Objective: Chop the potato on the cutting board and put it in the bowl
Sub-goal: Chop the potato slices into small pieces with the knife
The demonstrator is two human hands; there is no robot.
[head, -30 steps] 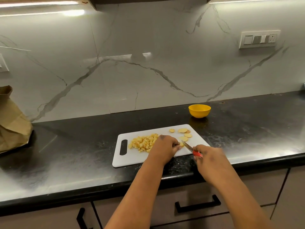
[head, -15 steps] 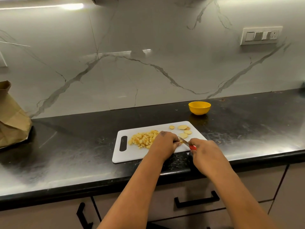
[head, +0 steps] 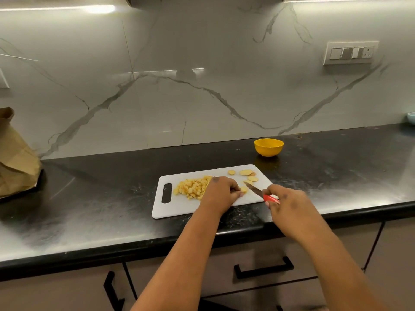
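A: Surface? Room?
B: Glossy black stone worktop, grey-veined marble backsplash, crumpled brown paper bag far left.
A: Potato?
B: Diced yellow potato pile on white plastic cutting board; small yellow bowl behind, apart.
A: Hands?
B: Left hand fingers pinching a potato piece; right hand fingers wrapped round red-handled knife.

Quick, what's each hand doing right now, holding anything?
Left hand: closed, fingertips pinning a potato piece on the cutting board.
Right hand: closed around the red-handled knife.
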